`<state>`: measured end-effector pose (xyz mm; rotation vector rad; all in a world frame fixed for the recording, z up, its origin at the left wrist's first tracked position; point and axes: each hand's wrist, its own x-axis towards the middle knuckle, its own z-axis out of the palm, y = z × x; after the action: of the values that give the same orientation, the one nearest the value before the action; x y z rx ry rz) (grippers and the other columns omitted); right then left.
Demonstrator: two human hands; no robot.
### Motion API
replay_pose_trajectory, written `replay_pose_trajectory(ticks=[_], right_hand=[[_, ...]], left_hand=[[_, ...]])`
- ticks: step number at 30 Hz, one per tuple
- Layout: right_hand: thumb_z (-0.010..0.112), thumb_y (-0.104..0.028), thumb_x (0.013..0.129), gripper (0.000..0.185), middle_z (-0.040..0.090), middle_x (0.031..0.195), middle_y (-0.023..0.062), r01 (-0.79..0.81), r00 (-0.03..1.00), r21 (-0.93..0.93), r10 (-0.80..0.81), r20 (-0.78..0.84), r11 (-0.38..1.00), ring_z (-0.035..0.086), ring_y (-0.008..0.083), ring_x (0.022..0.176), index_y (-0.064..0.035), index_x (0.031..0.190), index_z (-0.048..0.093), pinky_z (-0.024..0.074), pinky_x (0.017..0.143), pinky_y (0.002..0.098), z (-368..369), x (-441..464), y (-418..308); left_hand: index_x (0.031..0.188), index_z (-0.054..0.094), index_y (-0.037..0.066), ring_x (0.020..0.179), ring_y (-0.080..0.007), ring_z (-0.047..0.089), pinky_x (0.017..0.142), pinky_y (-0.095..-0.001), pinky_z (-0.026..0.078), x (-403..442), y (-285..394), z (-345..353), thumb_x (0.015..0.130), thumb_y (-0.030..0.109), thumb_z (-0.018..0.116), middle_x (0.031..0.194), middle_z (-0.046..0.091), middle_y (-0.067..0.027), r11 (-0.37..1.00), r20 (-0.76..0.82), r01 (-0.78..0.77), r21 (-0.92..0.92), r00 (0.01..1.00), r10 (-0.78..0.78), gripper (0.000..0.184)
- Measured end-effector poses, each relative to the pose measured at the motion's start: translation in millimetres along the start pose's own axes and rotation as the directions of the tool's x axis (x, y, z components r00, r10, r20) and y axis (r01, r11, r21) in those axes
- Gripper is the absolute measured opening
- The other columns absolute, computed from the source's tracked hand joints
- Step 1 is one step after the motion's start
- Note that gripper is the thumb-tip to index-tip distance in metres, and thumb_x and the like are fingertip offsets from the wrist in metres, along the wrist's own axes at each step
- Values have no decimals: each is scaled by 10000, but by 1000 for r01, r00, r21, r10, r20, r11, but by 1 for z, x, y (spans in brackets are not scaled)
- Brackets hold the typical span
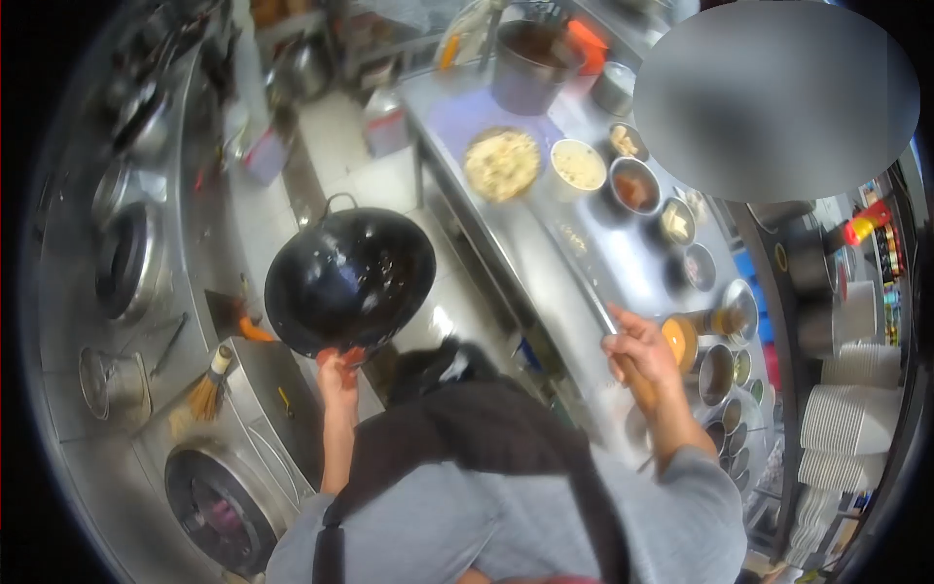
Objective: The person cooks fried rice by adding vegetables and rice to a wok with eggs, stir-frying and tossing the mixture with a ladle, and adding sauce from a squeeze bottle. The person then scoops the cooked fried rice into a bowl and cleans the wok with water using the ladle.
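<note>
My left hand (339, 372) is closed on the near rim of a black wok (345, 282), with a bit of red showing at the grip. The wok tilts toward me over the floor and shows small wet or oily spots inside; a loop handle stands at its far rim. My right hand (644, 350) is wrapped round a long-handled cooking utensil (592, 297) with a metal shaft and wooden grip. Its shaft reaches out over the steel counter (530, 263); its far end is too blurred to name. Near it are a plate of pale chopped food (502, 164) and a white tub (578, 165).
Several metal bowls (634, 186) of ingredients line the counter at right, with a large pot (530, 68) at its far end. Stove burners (219, 506) and a straw brush (210, 384) are at left. Stacked white dishes (848, 423) fill a shelf at far right.
</note>
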<state>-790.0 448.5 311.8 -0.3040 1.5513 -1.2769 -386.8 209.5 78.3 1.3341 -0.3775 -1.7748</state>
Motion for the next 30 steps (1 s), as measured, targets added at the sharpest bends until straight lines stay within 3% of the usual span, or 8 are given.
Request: replay_pose_trajectory(ticks=[4, 6, 8, 10, 12, 24, 28, 30], right_hand=[[580, -49, 790, 594, 561, 617, 51, 148, 951, -440, -249, -181, 886, 521, 126, 430, 69, 1344, 403, 390, 410, 256, -19, -8, -19], [571, -63, 771, 595, 587, 613, 93, 157, 923, -574, -327, -205, 804, 562, 218, 462, 33, 1340, 431, 433, 460, 315, -37, 8, -7], [560, -53, 751, 601, 606, 625, 161, 104, 791, -932, -596, -134, 348, 585, 347, 546, -9, 1340, 449, 470, 557, 384, -50, 25, 9], [555, -53, 756, 621, 612, 732, 217, -23, 836, -913, -493, -241, 408, 582, 430, 677, -27, 1361, 418, 481, 657, 445, -49, 41, 21], [568, -55, 769, 641, 611, 821, 216, -33, 754, -975, -635, -169, 220, 597, 405, 707, -31, 1381, 378, 485, 656, 460, -69, 83, 77], [538, 41, 769, 626, 563, 908, 191, 107, 509, -910, -808, -297, 402, 585, 353, 747, -47, 1369, 385, 467, 646, 429, -88, 120, 135], [555, 13, 751, 558, 595, 868, 183, 327, 564, -819, -793, -230, 471, 591, 336, 681, -41, 1301, 478, 481, 646, 406, -68, 126, 101], [557, 6, 747, 552, 603, 860, 182, 410, 557, -808, -818, -146, 423, 592, 329, 660, -46, 1292, 493, 486, 632, 399, -46, 133, 90]], left_hand=[[1008, 465, 91, 753, -250, 647, 437, -262, 383, 11, -6, -1, 728, -18, 436, 919, 554, -83, 998, -31, -16, -64, 999, 14, 301], [983, 468, 78, 716, -232, 625, 433, -260, 378, 15, -10, -3, 707, -28, 437, 905, 536, -71, 997, -42, -22, -69, 999, 20, 297], [984, 466, 77, 724, -240, 636, 434, -256, 380, 19, -12, -8, 707, -27, 434, 912, 545, -82, 996, -39, -34, -78, 999, 32, 297], [984, 463, 75, 732, -248, 646, 436, -253, 383, 15, -10, -8, 706, -27, 432, 918, 553, -93, 996, -38, -44, -78, 998, 41, 298], [988, 459, 80, 746, -268, 667, 445, -247, 395, 4, -2, 0, 706, -16, 434, 898, 579, -112, 999, -61, -39, -33, 997, 37, 300], [944, 443, 40, 718, -330, 659, 427, -260, 433, 3, 21, -6, 675, -7, 446, 836, 581, -240, 996, -143, -44, -82, 989, 32, 273], [930, 435, 30, 743, -320, 654, 410, -257, 435, -1, 43, -35, 650, -9, 470, 840, 568, -279, 991, 60, -31, -134, 997, 39, 284], [911, 465, 51, 745, -281, 652, 398, -244, 440, -24, 57, -39, 654, -2, 493, 849, 586, -243, 992, 25, -51, -112, 998, 54, 264]])
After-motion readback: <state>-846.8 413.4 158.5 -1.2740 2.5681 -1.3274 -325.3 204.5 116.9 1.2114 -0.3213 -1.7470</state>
